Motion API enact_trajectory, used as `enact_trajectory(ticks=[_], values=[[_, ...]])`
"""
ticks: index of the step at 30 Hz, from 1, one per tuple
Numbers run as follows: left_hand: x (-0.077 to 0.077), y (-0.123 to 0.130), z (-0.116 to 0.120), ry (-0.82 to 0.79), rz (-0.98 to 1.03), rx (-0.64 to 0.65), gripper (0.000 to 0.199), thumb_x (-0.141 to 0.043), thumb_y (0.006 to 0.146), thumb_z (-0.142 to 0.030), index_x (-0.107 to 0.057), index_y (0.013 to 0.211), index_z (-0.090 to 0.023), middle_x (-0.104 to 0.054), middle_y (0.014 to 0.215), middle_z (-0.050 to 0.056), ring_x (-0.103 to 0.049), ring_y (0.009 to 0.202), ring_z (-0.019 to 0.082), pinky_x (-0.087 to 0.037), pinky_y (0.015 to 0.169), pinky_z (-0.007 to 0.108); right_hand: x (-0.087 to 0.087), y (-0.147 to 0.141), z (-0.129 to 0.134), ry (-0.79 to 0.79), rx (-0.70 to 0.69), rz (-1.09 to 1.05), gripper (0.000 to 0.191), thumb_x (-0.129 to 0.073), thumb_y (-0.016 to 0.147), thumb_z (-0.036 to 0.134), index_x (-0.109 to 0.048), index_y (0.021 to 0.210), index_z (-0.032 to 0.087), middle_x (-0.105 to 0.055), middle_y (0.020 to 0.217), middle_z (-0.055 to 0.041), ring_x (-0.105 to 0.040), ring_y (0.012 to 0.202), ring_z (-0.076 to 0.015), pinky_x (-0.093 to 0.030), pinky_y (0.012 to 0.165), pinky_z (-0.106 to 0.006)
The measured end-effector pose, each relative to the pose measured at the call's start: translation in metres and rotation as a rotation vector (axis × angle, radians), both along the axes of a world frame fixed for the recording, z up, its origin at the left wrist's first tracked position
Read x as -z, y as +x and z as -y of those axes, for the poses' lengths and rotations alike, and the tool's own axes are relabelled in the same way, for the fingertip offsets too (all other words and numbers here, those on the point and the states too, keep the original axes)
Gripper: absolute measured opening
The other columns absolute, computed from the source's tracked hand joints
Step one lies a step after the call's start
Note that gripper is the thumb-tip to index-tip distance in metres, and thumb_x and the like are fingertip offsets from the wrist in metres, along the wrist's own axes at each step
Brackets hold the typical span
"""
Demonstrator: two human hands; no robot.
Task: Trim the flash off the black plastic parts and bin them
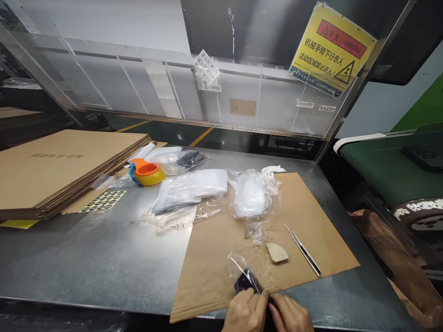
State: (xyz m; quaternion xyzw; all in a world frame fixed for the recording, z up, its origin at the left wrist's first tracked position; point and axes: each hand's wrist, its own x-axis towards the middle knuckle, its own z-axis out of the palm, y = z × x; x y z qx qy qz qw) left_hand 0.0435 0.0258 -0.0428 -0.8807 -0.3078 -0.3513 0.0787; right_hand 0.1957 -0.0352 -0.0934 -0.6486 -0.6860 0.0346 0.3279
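Observation:
At the bottom of the head view, my left hand point(245, 310) has its fingers curled over a black object in clear plastic point(247, 280) at the front edge of the cardboard sheet point(214, 281). Close beside it, my right hand point(291, 314) is closed too, its thumb and fingers pressed at the near end of the same item. My hands hide much of that item, so its kind does not show. A beige wedge-shaped piece point(277, 253) lies just beyond them. To its right rests a slim utility knife point(303, 251), with crumpled clear film point(256, 233) lying farther back.
Plastic bags of white sheets point(194, 186) and white pieces point(254, 196) lie behind. Left of them are an orange-and-yellow tape dispenser point(148, 173), a sticker sheet point(104, 201) and stacked cardboard point(69, 170). A green conveyor belt point(391, 161) runs at the right, past the metal table point(114, 258).

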Motion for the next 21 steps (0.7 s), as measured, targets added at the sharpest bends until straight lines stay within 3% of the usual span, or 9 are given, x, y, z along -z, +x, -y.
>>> enact_trajectory(ticks=[2, 4, 8, 11, 13, 15, 17, 19, 21], values=[[-0.003, -0.004, 0.000, 0.019, 0.013, 0.008, 0.033, -0.023, 0.089, -0.008, -0.056, 0.094, -0.011, -0.058, 0.050, 0.001, -0.053, 0.041, 0.013, -0.035, 0.040, 0.025, -0.003, 0.000, -0.005, -0.096, 0.052, -0.149, 0.046, -0.025, 0.095, 0.045, -0.062, 0.082, 0.020, -0.058, 0.047, 0.0004, -0.054, 0.038, -0.0131, -0.037, 0.040, -0.020], [-0.007, -0.004, 0.000, 0.013, 0.023, 0.009, 0.031, -0.025, 0.089, -0.008, -0.055, 0.098, -0.009, -0.059, 0.052, 0.002, -0.053, 0.042, 0.013, -0.036, 0.041, 0.025, -0.006, -0.002, -0.008, -0.175, 0.118, -0.253, 0.044, -0.027, 0.093, 0.048, -0.058, 0.094, 0.017, -0.050, 0.039, 0.0041, -0.049, 0.032, -0.0134, -0.032, 0.036, -0.021], [-0.018, 0.004, 0.005, 0.036, 0.023, 0.071, 0.023, -0.033, 0.088, -0.007, -0.054, 0.085, -0.015, -0.054, 0.046, -0.003, -0.051, 0.040, 0.011, -0.033, 0.039, 0.024, -0.021, -0.008, -0.012, -0.316, 0.134, -0.059, 0.045, -0.032, 0.090, 0.038, -0.045, 0.124, 0.013, -0.062, 0.049, -0.0026, -0.062, 0.045, -0.0220, -0.036, 0.044, -0.025], [-0.031, 0.006, 0.003, 0.027, 0.002, 0.067, 0.023, -0.034, 0.084, -0.005, -0.055, 0.086, -0.015, -0.055, 0.047, -0.002, -0.052, 0.041, 0.013, -0.034, 0.038, 0.025, -0.051, -0.004, -0.019, -0.479, 0.018, 0.078, 0.030, -0.034, 0.088, 0.030, -0.060, 0.101, 0.020, -0.068, 0.060, -0.0077, -0.065, 0.054, -0.0230, -0.033, 0.046, -0.025], [-0.043, 0.002, -0.002, -0.088, -0.072, -0.003, 0.023, -0.038, 0.078, -0.005, -0.055, 0.086, -0.017, -0.060, 0.054, 0.000, -0.056, 0.047, 0.016, -0.038, 0.041, 0.026, -0.077, 0.003, -0.025, -0.542, -0.056, 0.013, 0.033, -0.033, 0.090, 0.032, -0.060, 0.075, 0.021, -0.066, 0.058, -0.0050, -0.063, 0.053, -0.0180, -0.032, 0.046, -0.022], [-0.057, -0.003, -0.008, -0.238, -0.168, -0.063, 0.021, -0.043, 0.072, -0.005, -0.055, 0.080, -0.020, -0.063, 0.059, 0.000, -0.059, 0.052, 0.018, -0.041, 0.044, 0.027, -0.104, 0.012, -0.030, -0.564, -0.087, -0.103, 0.038, -0.033, 0.090, 0.034, -0.052, 0.060, 0.020, -0.059, 0.052, -0.0015, -0.056, 0.049, -0.0130, -0.030, 0.047, -0.020], [-0.073, -0.005, -0.013, -0.326, -0.203, -0.055, 0.019, -0.045, 0.072, -0.006, -0.054, 0.075, -0.022, -0.063, 0.060, -0.001, -0.060, 0.055, 0.018, -0.043, 0.046, 0.027, -0.124, 0.021, -0.030, -0.579, -0.145, -0.262, 0.033, -0.042, 0.086, 0.034, -0.049, 0.057, 0.018, -0.053, 0.052, 0.0007, -0.049, 0.050, -0.0103, -0.030, 0.048, -0.020], [-0.088, -0.004, -0.019, -0.340, -0.161, -0.019, 0.018, -0.045, 0.076, -0.009, -0.055, 0.081, -0.023, -0.064, 0.062, -0.002, -0.062, 0.057, 0.018, -0.045, 0.047, 0.026, -0.132, 0.028, -0.025, -0.620, -0.237, -0.549, 0.021, -0.053, 0.079, 0.037, -0.054, 0.070, 0.017, -0.053, 0.055, 0.0024, -0.045, 0.049, -0.0085, -0.031, 0.048, -0.019], [-0.098, 0.001, -0.024, -0.280, -0.069, 0.022, 0.020, -0.043, 0.081, -0.013, -0.056, 0.094, -0.021, -0.065, 0.064, -0.001, -0.063, 0.059, 0.017, -0.046, 0.048, 0.025, -0.128, 0.032, -0.016, -0.619, -0.247, -0.959, 0.029, -0.058, 0.076, 0.045, -0.055, 0.084, 0.017, -0.052, 0.052, 0.0049, -0.041, 0.042, -0.0060, -0.030, 0.042, -0.017]])
